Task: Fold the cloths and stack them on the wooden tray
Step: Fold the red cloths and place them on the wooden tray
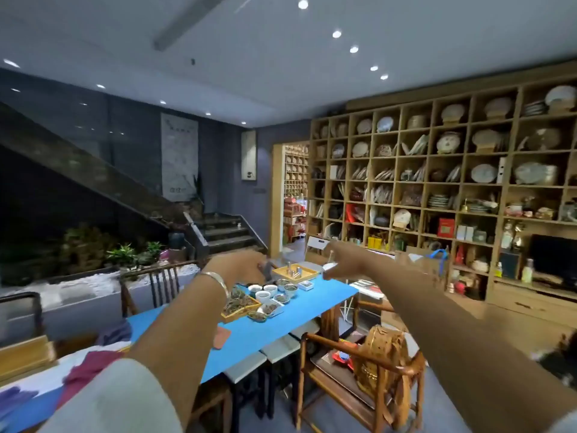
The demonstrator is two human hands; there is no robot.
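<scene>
- Both arms reach forward at chest height, above a long table covered in blue [274, 326].
- The left hand [240, 265], a silver bangle on its wrist, has its fingers curled; a small dark shape shows at the fingertips, too blurred to tell whether it is gripped.
- The right hand [342, 260] is blurred too, with something pale at its fingers; its grip cannot be told.
- The cloths lie crumpled and unfolded at the table's near left end: a maroon cloth [82, 371], a purple cloth [115, 334] and a violet cloth [14, 401]. No long axis shows.
- A small red-orange cloth [222, 336] lies flat mid-table.
- A wooden tray [293, 273] holding small metal items sits at the far end.
- No writing can be read.
</scene>
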